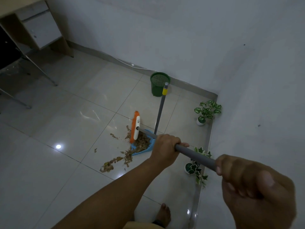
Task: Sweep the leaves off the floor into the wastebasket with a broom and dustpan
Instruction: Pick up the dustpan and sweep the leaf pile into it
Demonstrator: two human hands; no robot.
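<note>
Both hands grip the grey broom handle (196,153): my left hand (165,147) lower down, my right hand (257,187) at the upper end. The broom head (135,127), white with orange bristles, rests at the mouth of a blue dustpan (151,147). Brown dry leaves (142,142) fill the pan. More leaves (115,160) trail over the tiles to the pan's left and front. The dustpan's grey upright handle (159,109) with a yellow band stands free. A green mesh wastebasket (159,84) stands behind it by the wall.
Two small potted plants stand along the right wall, one (206,112) farther off, one (195,166) under the broom handle. A desk with a white drawer unit (39,28) and chair legs (41,70) stand at the far left. My bare foot (163,214) shows at the bottom.
</note>
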